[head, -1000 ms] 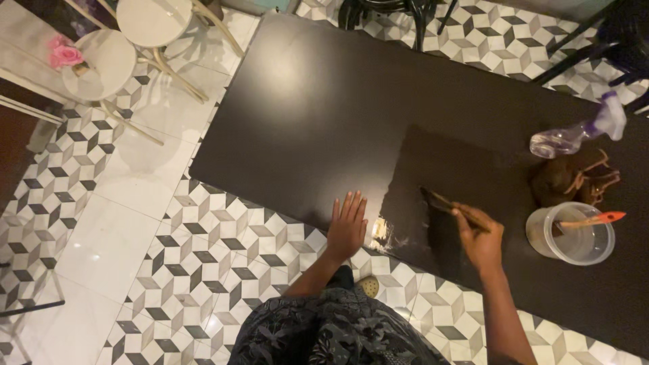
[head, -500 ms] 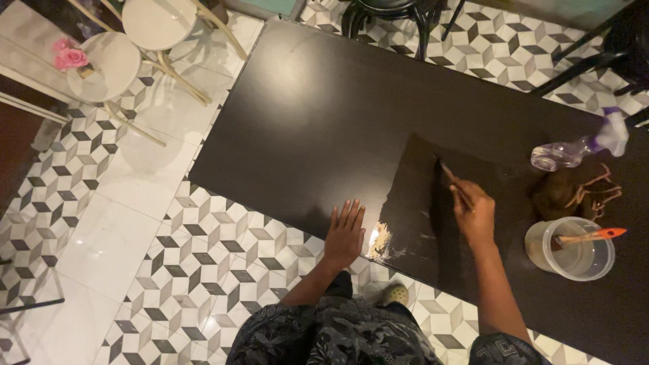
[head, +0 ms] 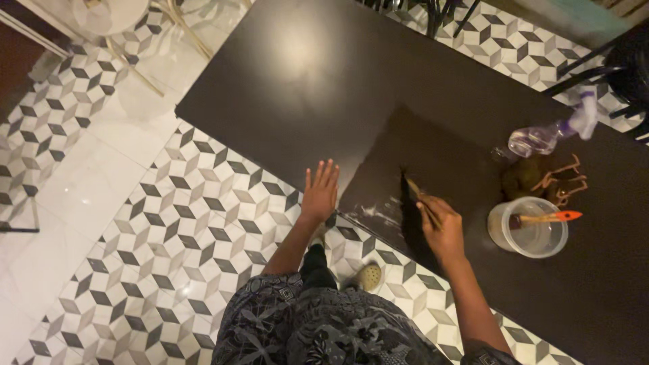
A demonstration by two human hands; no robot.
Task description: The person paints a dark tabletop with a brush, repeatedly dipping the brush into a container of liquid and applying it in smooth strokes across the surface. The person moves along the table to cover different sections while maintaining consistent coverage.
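Note:
A long dark brown table [head: 304,88] fills the upper part of the view. My left hand [head: 320,192] lies flat with spread fingers on its near edge. My right hand [head: 441,228] grips a thin paintbrush [head: 417,194] whose bristles touch a duller, darker coated patch [head: 433,169] of the tabletop. A clear plastic tub [head: 529,227] with an orange-handled brush [head: 547,217] resting in it stands just right of my right hand.
A clear spray bottle with a purple-white head [head: 549,132] lies on the table beyond the tub, beside a brown rag [head: 537,177]. Black chair legs [head: 588,61] stand at the far side. White stool legs [head: 159,37] are at the upper left on the patterned tile floor [head: 169,223].
My right hand has drawn the paintbrush back toward the near edge of the table after reaching farther out. The view has shifted, so the table sits higher and more tilted. The left hand stays on the edge.

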